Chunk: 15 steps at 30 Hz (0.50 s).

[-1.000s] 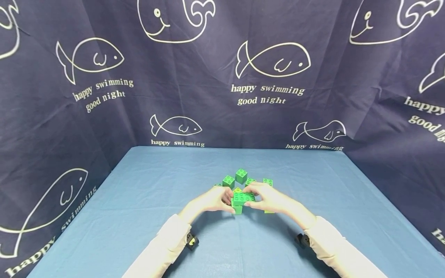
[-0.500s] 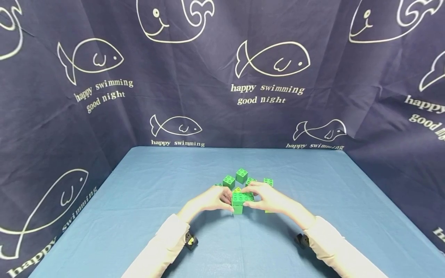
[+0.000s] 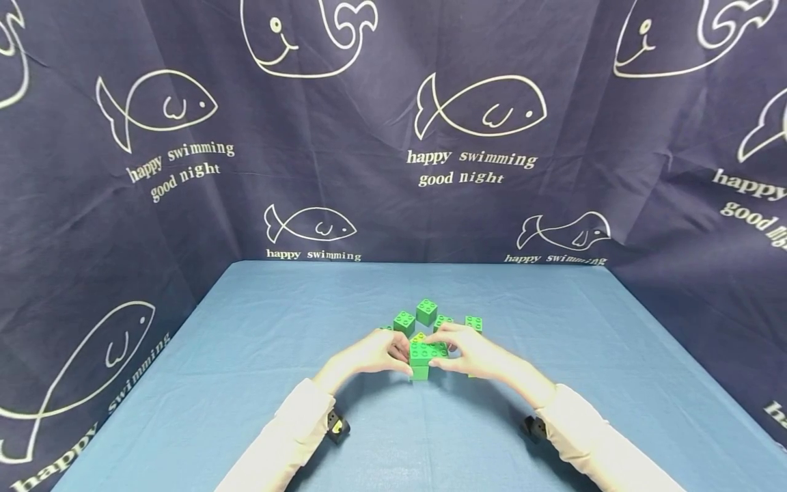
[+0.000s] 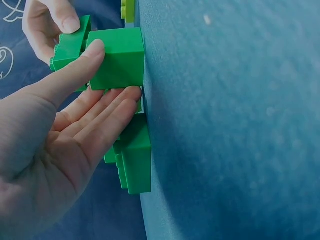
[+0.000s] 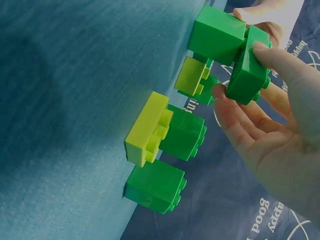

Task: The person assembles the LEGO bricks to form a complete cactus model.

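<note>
My left hand (image 3: pixel 374 352) holds a green square block (image 4: pixel 117 59) on the table between thumb and fingers. In the head view only the front of this block (image 3: pixel 420 374) shows. Over it lies a longer green brick (image 3: pixel 423 351), pinched by the thumb and fingers of my right hand (image 3: pixel 472 350). That long brick (image 5: pixel 249 70) overhangs to the right and sits slightly tilted. A narrow gap with studs shows between the two pieces in the right wrist view. Part of the long brick's right end is hidden by my right hand.
Behind the hands stand loose green blocks (image 3: pixel 427 312) and a yellow-green brick (image 3: pixel 419 337). Another yellow-green brick (image 5: pixel 148 129) and a green block (image 5: pixel 156 186) stand to the right, partly hidden in the head view. A blue cloth (image 3: pixel 307 301) covers the table; a printed curtain (image 3: pixel 393 225) hangs behind.
The long brick and my right hand have shifted very slightly left over the square block. Both hands otherwise keep their holds.
</note>
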Each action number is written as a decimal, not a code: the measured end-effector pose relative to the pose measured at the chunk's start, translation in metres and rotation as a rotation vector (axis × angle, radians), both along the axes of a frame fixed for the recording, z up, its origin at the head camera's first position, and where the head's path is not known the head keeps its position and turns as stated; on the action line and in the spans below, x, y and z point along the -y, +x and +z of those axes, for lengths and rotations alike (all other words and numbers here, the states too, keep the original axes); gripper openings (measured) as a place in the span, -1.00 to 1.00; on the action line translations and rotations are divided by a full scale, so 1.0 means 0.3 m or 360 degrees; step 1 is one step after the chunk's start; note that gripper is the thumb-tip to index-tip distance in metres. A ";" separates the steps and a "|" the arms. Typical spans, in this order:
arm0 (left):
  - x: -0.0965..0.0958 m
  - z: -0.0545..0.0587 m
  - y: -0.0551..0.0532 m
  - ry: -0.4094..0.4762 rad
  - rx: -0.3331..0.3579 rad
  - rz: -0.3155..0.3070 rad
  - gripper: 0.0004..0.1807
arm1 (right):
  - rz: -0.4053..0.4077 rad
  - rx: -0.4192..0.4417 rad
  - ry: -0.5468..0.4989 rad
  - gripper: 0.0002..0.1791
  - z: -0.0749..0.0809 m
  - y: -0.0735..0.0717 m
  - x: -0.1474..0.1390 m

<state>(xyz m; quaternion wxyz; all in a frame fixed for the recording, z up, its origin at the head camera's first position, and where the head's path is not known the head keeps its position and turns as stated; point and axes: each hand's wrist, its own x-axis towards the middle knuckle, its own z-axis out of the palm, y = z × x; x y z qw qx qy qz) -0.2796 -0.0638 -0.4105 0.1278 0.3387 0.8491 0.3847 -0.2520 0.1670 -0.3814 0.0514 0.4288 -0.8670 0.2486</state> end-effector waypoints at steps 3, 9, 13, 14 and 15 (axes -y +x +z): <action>0.000 -0.001 -0.001 0.0003 0.0002 0.0002 -0.69 | -0.0008 0.0014 0.0004 -0.64 0.000 0.001 0.001; 0.001 -0.003 -0.006 -0.0026 -0.0021 0.0023 -0.69 | -0.0021 0.0060 0.0016 -0.64 0.002 0.000 0.004; 0.000 -0.004 -0.007 -0.0033 -0.0022 0.0029 -0.69 | -0.0009 0.0062 0.0001 -0.65 -0.002 -0.001 0.004; -0.001 -0.005 -0.007 -0.0032 -0.0017 0.0029 -0.69 | -0.0004 0.0062 -0.0005 -0.65 -0.003 -0.001 0.004; -0.001 -0.006 -0.007 -0.0029 -0.0014 0.0028 -0.69 | -0.0001 0.0062 -0.0009 -0.65 -0.005 -0.001 0.004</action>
